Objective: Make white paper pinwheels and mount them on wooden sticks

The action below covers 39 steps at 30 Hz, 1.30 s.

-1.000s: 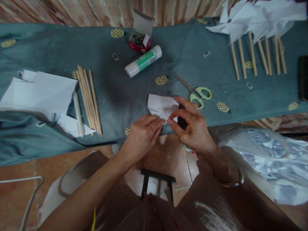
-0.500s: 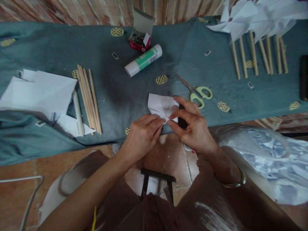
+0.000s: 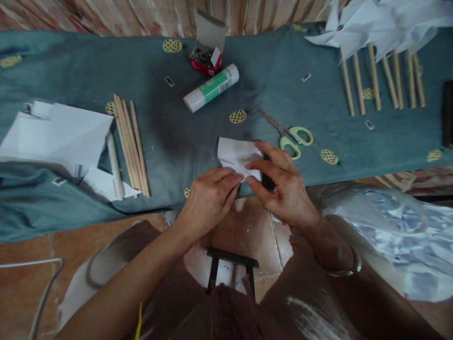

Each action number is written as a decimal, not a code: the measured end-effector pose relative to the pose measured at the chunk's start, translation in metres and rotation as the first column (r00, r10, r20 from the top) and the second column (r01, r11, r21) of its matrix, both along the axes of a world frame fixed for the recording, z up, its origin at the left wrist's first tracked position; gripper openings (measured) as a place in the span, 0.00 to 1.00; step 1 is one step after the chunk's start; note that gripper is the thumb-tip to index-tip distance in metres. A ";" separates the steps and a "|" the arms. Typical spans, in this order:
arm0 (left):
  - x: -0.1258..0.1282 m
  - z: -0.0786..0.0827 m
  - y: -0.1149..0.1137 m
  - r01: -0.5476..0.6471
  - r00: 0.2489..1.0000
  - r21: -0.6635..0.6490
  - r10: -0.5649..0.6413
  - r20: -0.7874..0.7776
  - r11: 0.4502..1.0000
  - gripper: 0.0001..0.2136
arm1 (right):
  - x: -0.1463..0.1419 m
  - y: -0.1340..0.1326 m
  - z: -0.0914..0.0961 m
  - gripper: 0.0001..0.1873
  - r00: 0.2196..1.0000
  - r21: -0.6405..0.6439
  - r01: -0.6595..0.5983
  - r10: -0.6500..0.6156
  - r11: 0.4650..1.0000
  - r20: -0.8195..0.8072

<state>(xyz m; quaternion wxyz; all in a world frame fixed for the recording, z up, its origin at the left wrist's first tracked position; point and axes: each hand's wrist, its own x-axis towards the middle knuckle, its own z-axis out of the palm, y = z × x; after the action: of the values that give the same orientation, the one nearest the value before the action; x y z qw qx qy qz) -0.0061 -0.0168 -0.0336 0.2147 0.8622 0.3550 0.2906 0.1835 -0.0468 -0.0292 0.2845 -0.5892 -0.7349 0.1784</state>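
A small piece of creased white paper point(image 3: 236, 150) lies near the front edge of the cloth-covered table, between my two hands. My left hand point(image 3: 211, 192) pinches its lower edge between thumb and fingers. On the paper's right side, my right hand point(image 3: 283, 184) has its thumb at the lower edge, with the index finger bent just above the surface and another finger at the upper right corner. Green-handled scissors point(image 3: 295, 140) lie just beyond my right hand, blades partly apart. Beyond the paper rests a glue stick point(image 3: 212, 89) with a green label.
Behind the glue stick stands an open red box point(image 3: 205, 63) of small metal pieces. Wooden sticks point(image 3: 129, 146) and white paper sheets point(image 3: 60, 134) lie left. Several paper pinwheels point(image 3: 378, 28) on sticks lie at the far right. A clear plastic bag point(image 3: 385, 236) hangs below the table's right side.
My right index finger has lifted slightly from the fold near the paper's lower edge. My left hand and the paper stay nearly in place.
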 end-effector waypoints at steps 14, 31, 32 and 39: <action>0.000 0.000 0.001 0.003 1.000 0.027 -0.002 -0.012 1.000 0.07 | -0.009 -0.005 -0.006 0.17 0.988 0.055 -0.082 0.074 0.995 0.136; 0.000 -0.001 -0.001 0.008 0.996 0.056 -0.003 -0.092 0.998 0.07 | -0.007 -0.008 -0.008 0.22 0.995 0.057 -0.083 0.080 0.995 0.055; 0.000 -0.001 -0.001 0.011 0.996 0.062 -0.005 -0.092 0.998 0.07 | -0.004 -0.007 -0.007 0.22 0.997 0.060 -0.073 0.070 0.996 0.039; -0.001 0.000 0.000 0.028 0.988 0.081 -0.015 -0.157 0.996 0.07 | 0.006 0.009 -0.008 0.22 0.998 0.050 0.046 -0.048 0.998 0.049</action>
<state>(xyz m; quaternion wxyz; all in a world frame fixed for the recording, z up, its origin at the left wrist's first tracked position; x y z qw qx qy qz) -0.0067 -0.0168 -0.0333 0.1536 0.8943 0.3490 0.2343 0.1896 -0.0375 -0.0372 0.2843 -0.6036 -0.7318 0.1386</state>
